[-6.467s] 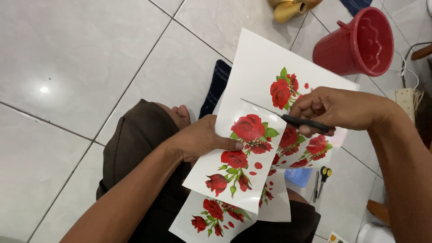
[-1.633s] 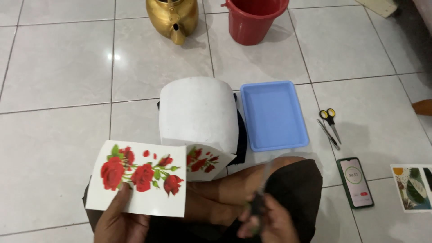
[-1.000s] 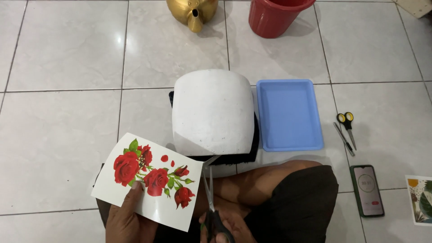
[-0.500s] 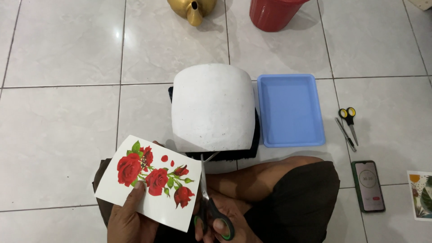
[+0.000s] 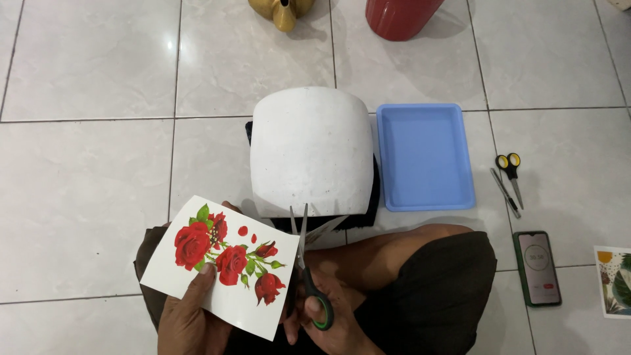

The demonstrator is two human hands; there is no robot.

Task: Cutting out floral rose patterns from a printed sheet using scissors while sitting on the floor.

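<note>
Head view: The person sits on the tiled floor (image 5: pixel 85 164). The left hand (image 5: pixel 190 319) holds a white sheet printed with red roses (image 5: pixel 220 263) by its lower edge, thumb on the printed face; this grip is closed on the sheet. The right hand (image 5: pixel 328 322) has its fingers through the green-lined handles of a pair of scissors (image 5: pixel 303 263). The blades point up and stand slightly parted at the sheet's right edge.

Directly ahead of the knees, a white rounded pot (image 5: pixel 310 151) rests on a dark cloth. A blue rectangular tray (image 5: pixel 426 156) lies just to its right. Farther right lie a second pair of scissors with yellow handles (image 5: pixel 511 177), a phone (image 5: pixel 539 268) and another printed sheet (image 5: pixel 614 281). A gold vessel (image 5: pixel 279 10) and a red bucket (image 5: pixel 401 16) stand at the top edge.
</note>
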